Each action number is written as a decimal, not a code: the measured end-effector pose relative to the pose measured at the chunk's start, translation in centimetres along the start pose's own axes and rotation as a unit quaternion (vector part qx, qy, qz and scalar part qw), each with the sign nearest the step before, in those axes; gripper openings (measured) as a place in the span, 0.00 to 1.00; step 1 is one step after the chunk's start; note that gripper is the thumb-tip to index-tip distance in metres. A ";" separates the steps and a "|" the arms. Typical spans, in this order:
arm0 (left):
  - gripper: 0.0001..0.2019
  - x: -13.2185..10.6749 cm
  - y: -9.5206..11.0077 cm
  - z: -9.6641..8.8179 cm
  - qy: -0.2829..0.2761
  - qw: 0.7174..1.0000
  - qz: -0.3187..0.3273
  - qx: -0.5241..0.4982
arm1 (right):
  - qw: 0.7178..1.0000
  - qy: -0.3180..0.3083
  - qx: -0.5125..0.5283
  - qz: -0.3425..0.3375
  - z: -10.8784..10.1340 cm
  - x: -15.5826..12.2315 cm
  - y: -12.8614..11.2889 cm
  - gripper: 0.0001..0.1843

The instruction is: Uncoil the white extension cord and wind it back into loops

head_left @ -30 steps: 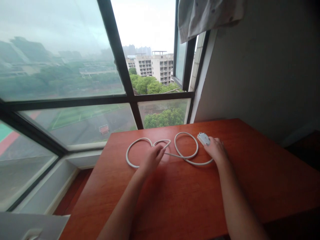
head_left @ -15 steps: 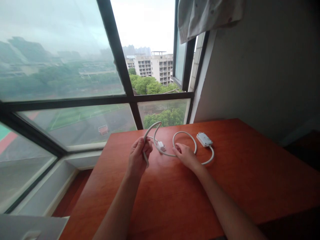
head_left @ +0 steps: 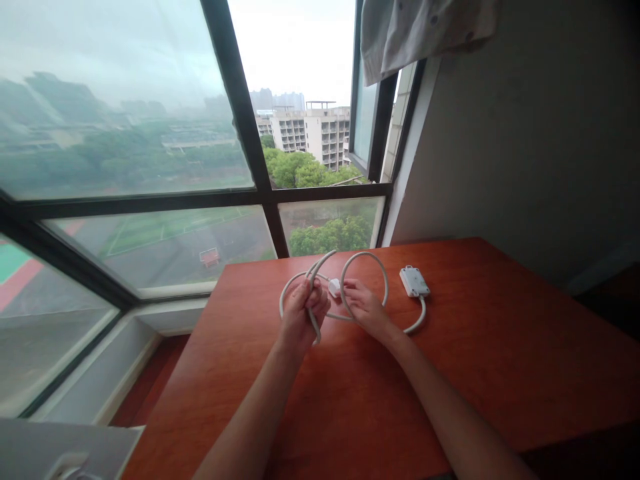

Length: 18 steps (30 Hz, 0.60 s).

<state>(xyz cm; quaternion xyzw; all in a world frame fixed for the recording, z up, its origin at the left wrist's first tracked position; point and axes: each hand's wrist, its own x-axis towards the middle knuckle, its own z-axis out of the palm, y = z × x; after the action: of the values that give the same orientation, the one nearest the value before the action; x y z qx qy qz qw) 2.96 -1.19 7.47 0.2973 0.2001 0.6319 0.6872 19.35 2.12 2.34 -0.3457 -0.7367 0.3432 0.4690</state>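
Observation:
A white power cord (head_left: 424, 313) lies in loose loops on the tabletop. It runs into a white rectangular block (head_left: 414, 281), which looks like a small power strip lying screw side up on the right. My left hand (head_left: 306, 308) is closed around gathered strands of the cord, held just above the table. Between thumb and fingers, my right hand (head_left: 365, 308) pinches the side of another loop. Behind and between both hands sits the white plug (head_left: 335, 287), partly covered by the cord and fingers.
The reddish-brown wooden table (head_left: 360, 400) reaches close to the window frame (head_left: 320, 195). Its left edge drops to a lower floor strip (head_left: 150, 373). A grey wall (head_left: 510, 147) rises behind on the right, and a curtain (head_left: 425, 33) hangs at the top.
My left hand has moved right, nearer my right hand, and now holds more than one strand. The right hand has raised its loop slightly. The view has shifted a little.

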 end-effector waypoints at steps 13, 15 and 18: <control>0.14 0.2 -3.3 -0.5 0.002 0.925 0.083 0.370 | 0.990 0.055 -0.113 -0.063 -0.5 -0.4 -2.3 0.08; 0.14 0.3 -3.2 -0.5 -0.009 0.919 0.086 0.386 | 0.985 0.032 -0.166 -0.046 -0.9 -0.4 -1.7 0.12; 0.13 0.3 -3.4 -0.5 0.005 0.914 0.082 0.398 | 0.954 0.048 -0.293 0.039 -1.5 -0.4 -0.6 0.21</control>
<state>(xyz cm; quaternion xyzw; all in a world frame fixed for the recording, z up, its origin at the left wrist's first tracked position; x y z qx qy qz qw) 5.21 -0.94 4.86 0.5587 0.4129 0.5556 0.4568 20.77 1.78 3.14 -0.5121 -0.7676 0.1136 0.3683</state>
